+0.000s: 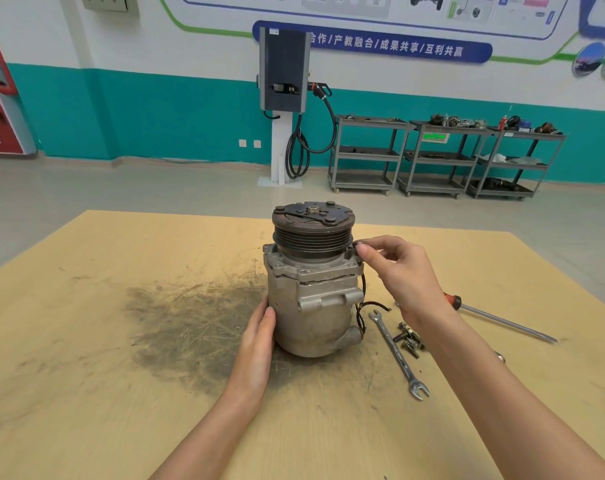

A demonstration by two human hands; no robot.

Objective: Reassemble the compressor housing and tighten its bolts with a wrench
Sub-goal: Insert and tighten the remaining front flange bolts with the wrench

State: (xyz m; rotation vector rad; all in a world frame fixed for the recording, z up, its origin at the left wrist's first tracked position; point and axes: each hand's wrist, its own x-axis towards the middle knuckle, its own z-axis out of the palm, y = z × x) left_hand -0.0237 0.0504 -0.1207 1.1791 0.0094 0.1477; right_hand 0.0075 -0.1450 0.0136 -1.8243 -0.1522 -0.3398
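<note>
I had my right hand (396,271) up at the top right corner of the compressor housing (315,303), thumb and forefinger pinching a small dark bolt head (359,243) at the flange just under the ribbed pulley (313,233); the other fingers were loosely curled behind. My left hand (259,337) lay flat against the housing's lower left side, fingers straight and pressed together, steadying it. The housing stood upright between the two hands, pulley end up, on the wooden table (86,341). Just below my right wrist lay a few loose bolts (409,337), touching one another, and beside them, toward my left hand, the open-ended wrench (398,355) lay flat. Beyond my right wrist, further out, a screwdriver (502,320) rested on the table, well apart from the housing.
</note>
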